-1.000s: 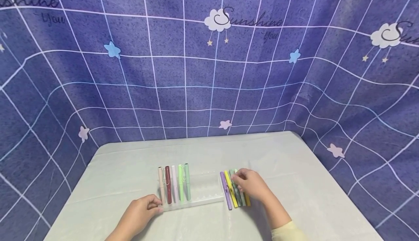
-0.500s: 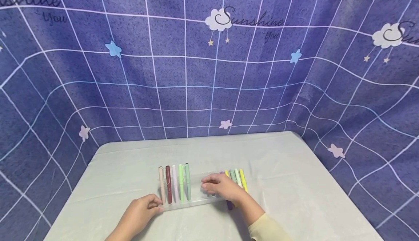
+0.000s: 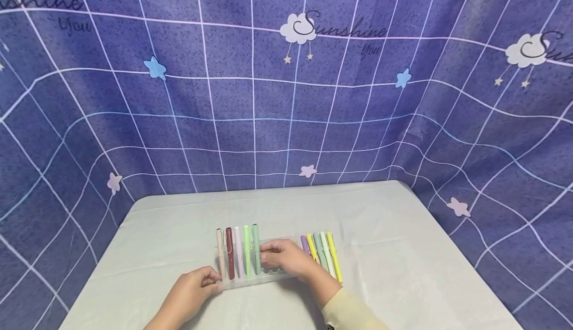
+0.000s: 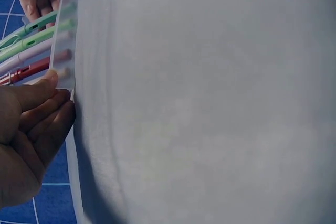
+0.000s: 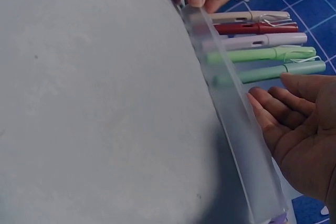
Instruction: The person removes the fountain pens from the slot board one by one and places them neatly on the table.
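Observation:
A clear plastic pen tray (image 3: pixel 250 282) lies on the table. In its left part several pens stand side by side: beige (image 3: pixel 221 258), dark red (image 3: pixel 230 258), lilac (image 3: pixel 239 258), light green (image 3: pixel 248 260) and sea-green (image 3: pixel 257 255). My left hand (image 3: pixel 192 290) pinches the tray's near left corner, thumb on top in the left wrist view. Beside the sea-green pen is my right hand (image 3: pixel 288 258), its thumb at the pen in the right wrist view and its fingers (image 5: pixel 283 108) loosely extended, holding nothing. The right hand covers part of the tray's slots.
At the tray's right end lie more pens: a purple pen (image 3: pixel 305 243), green ones and a yellow pen (image 3: pixel 334 260), partly hidden by my right forearm. The pale-covered table (image 3: pixel 403 250) extends around the tray. A blue gridded cloth (image 3: pixel 268 96) hangs behind.
My right hand has moved left from the right-hand group of pens, over the tray, to the sea-green pen. My left hand has stayed at the tray's corner.

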The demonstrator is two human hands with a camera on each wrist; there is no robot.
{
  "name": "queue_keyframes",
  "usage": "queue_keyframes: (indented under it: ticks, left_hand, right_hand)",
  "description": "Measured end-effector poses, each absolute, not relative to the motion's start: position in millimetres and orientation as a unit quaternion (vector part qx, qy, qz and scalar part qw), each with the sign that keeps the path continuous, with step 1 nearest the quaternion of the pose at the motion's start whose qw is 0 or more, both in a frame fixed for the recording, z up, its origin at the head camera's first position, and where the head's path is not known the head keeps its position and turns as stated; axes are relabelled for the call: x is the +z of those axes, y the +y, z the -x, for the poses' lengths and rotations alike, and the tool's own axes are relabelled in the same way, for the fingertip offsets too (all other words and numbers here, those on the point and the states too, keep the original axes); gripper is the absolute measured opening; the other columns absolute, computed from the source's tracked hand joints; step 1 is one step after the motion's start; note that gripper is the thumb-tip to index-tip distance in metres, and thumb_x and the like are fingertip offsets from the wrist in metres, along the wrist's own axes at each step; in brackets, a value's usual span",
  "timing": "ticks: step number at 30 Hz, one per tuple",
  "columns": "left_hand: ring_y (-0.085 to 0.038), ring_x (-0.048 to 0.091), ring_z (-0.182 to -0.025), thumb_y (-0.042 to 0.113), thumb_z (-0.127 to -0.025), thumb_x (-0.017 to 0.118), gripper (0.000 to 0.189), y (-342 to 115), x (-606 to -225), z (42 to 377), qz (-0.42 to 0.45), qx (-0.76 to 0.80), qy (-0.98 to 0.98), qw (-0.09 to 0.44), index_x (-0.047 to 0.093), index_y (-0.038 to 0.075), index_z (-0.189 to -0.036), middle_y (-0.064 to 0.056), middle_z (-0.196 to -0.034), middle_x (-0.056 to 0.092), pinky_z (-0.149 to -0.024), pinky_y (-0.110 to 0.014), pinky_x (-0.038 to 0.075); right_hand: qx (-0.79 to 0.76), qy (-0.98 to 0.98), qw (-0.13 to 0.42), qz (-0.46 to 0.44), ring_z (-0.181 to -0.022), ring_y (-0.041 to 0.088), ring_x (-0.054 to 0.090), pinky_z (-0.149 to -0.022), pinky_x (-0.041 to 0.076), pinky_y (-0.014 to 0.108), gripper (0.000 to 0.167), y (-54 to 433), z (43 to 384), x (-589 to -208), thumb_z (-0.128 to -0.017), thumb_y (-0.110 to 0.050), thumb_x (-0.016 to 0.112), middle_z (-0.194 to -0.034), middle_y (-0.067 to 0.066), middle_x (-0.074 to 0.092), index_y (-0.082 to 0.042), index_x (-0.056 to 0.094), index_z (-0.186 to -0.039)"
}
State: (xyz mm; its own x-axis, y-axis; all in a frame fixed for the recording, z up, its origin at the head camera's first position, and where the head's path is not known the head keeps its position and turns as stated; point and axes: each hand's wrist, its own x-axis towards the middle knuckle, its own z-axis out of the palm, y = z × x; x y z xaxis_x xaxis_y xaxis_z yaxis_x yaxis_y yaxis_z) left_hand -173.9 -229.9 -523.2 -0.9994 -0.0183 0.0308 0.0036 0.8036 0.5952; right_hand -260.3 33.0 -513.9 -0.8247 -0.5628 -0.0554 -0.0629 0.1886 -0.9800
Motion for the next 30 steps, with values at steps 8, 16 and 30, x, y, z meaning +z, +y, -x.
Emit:
queue_keyframes:
  ticks: [8, 16, 30]
  left_hand:
    - [-0.006, 0.065, -0.079, 0.024, -0.079, 0.080, 0.015, -229.0, -523.0, 172.3, -0.009, -0.316, -0.949, 0.015, 0.067, 0.025, -0.085, 0.017, -0.077, 0.070, -0.081, -0.041, 0.055]
    - [-0.006, 0.065, -0.080, 0.026, -0.079, 0.080, 0.015, -230.6, -526.4, 173.5, -0.008, -0.314, -0.949, 0.017, 0.067, 0.026, -0.084, 0.018, -0.077, 0.069, -0.081, -0.041, 0.054]
    - [-0.006, 0.065, -0.078, 0.024, -0.077, 0.081, 0.016, -229.6, -523.8, 173.4, -0.007, -0.313, -0.950, 0.022, 0.067, 0.026, -0.085, 0.017, -0.077, 0.070, -0.081, -0.043, 0.055]
  right_hand:
    - [-0.596, 0.747, 0.218, 0.197, -0.088, 0.032, 0.072, -0.073, 0.056, 0.034, 0.023, 26.8, 260.7, -515.4, -0.093, -0.013, 0.064, -0.101, 0.016, 0.073, -0.003, 0.067, -0.113]
    - [-0.597, 0.747, 0.209, 0.206, -0.080, 0.027, 0.071, -0.069, 0.058, 0.032, 0.012, 23.8, 261.4, -519.3, -0.090, -0.010, 0.068, -0.090, 0.016, 0.071, -0.002, 0.068, -0.100]
    - [-0.573, 0.778, 0.133, 0.221, -0.073, 0.031, 0.070, -0.059, 0.055, 0.034, 0.011, 25.1, 253.6, -508.2, -0.091, -0.019, 0.069, -0.084, 0.014, 0.071, -0.009, 0.064, -0.093]
